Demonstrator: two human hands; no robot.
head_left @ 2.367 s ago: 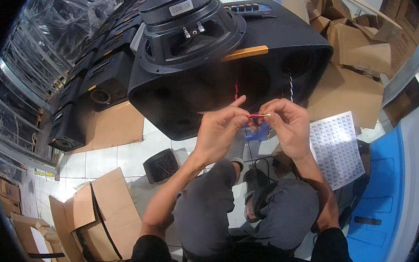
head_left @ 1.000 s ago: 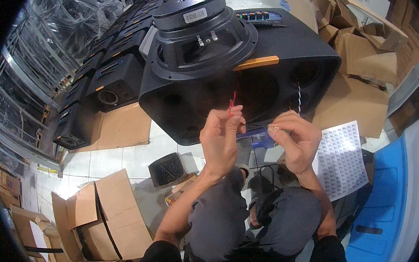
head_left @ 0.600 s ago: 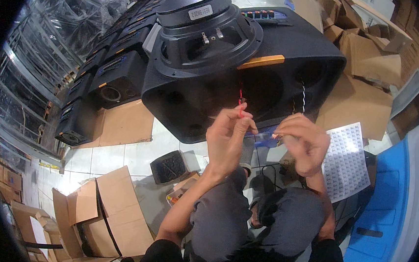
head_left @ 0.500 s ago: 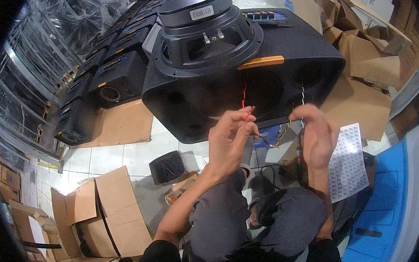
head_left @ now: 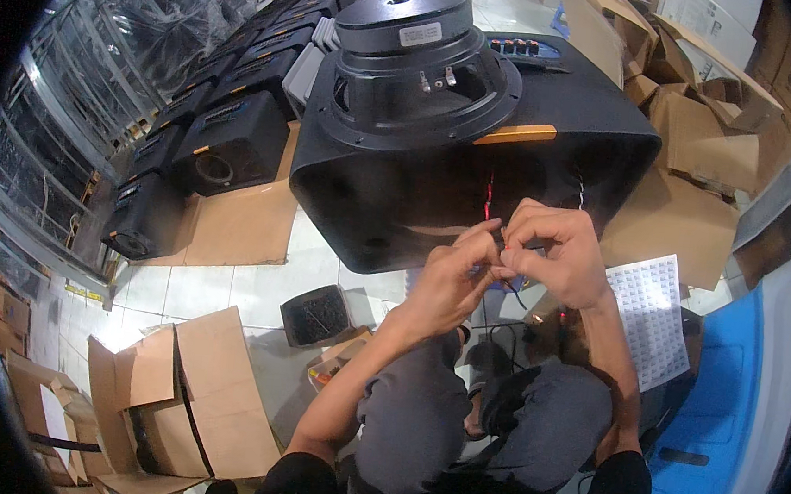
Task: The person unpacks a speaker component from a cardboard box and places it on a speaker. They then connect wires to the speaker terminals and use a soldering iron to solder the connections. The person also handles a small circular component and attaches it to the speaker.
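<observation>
My left hand (head_left: 454, 275) and my right hand (head_left: 558, 250) meet in front of a black speaker cabinet (head_left: 372, 194), fingertips pinched together on thin wires. A twisted red wire (head_left: 489, 194) comes down out of the cabinet's large opening to the pinch, where a bit of red shows between the fingers. The exact wire ends are hidden by my fingers. Behind my right hand, a white twisted wire (head_left: 581, 189) hangs from the smaller hole. On the cabinet's top edge rests a black woofer (head_left: 418, 82), magnet upward, with two metal terminals on its side.
An orange strip (head_left: 516, 135) lies on the cabinet edge beside the woofer. More speaker cabinets (head_left: 232, 146) line the left. Open cardboard boxes (head_left: 226, 387) lie at lower left and far right. A sticker sheet (head_left: 650, 318) and a blue panel (head_left: 714, 393) are at my right.
My right hand has moved left and closed its fingertips beside those of my left hand, which has shifted slightly right and down. The view has shifted a little.
</observation>
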